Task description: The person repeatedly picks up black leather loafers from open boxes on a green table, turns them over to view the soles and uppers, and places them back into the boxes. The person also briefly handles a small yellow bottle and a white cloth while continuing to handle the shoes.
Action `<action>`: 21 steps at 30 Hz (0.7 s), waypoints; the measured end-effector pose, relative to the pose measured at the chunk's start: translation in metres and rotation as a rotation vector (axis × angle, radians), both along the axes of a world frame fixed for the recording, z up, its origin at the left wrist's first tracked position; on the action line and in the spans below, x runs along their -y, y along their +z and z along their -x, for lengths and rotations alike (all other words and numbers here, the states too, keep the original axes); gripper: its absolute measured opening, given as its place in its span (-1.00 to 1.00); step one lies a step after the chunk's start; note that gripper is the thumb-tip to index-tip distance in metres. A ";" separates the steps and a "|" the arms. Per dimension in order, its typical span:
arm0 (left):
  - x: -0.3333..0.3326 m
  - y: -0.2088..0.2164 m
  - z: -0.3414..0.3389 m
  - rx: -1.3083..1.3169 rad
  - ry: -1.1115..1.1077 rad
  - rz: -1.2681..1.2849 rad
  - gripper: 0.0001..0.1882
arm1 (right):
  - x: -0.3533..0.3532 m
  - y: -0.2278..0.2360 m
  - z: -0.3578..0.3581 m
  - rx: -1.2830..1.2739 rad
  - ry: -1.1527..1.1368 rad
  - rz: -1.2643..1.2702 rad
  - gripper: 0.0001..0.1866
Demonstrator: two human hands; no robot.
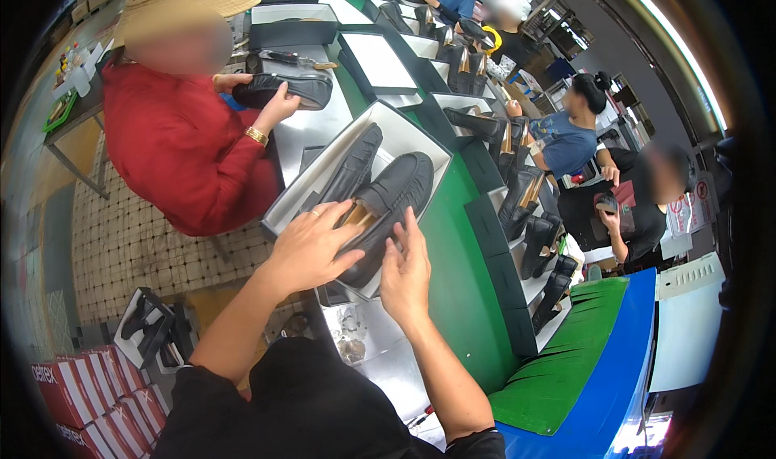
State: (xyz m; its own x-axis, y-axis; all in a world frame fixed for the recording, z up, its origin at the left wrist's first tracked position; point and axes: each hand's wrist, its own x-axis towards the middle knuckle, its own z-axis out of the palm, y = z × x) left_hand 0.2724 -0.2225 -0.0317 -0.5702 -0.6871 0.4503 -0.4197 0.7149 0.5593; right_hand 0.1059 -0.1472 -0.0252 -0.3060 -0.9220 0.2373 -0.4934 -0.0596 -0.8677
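A pair of black leather loafers lies in an open shoe box with pale inner walls, right in front of me. The right loafer shows a tan insole at its opening. Beside it rests the left loafer, partly covered by the box wall and my fingers. My left hand is over the near end of the box, fingers spread, fingertips at the heel opening of the right loafer. Along that loafer's outer side my right hand is held with its fingers stretched out. Neither hand is closed round a shoe.
A green conveyor belt runs beside the box, with a row of boxed black shoes along its far side. At left, a person in red holds a black shoe. Red-and-white boxes are stacked lower left.
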 end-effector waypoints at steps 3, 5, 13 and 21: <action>0.002 -0.004 0.008 0.026 -0.027 -0.013 -0.62 | -0.008 -0.004 0.000 -0.289 -0.174 0.106 -0.45; 0.003 -0.009 0.010 0.190 -0.108 0.036 -0.59 | -0.016 -0.010 0.002 -0.262 -0.186 0.051 -0.47; 0.002 -0.005 0.015 0.282 -0.177 0.052 -0.64 | -0.027 -0.032 0.002 -0.072 -0.090 -0.202 -0.43; 0.025 -0.013 0.062 0.196 -0.092 -0.282 -0.50 | -0.031 -0.041 -0.008 -0.051 -0.054 -0.116 -0.32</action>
State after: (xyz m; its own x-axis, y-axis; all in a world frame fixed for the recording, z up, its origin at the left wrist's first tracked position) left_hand 0.2105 -0.2471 -0.0448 -0.6924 -0.7105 0.1257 -0.4797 0.5834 0.6554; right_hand 0.1140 -0.1165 -0.0664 -0.3458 -0.9268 0.1463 -0.5366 0.0674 -0.8411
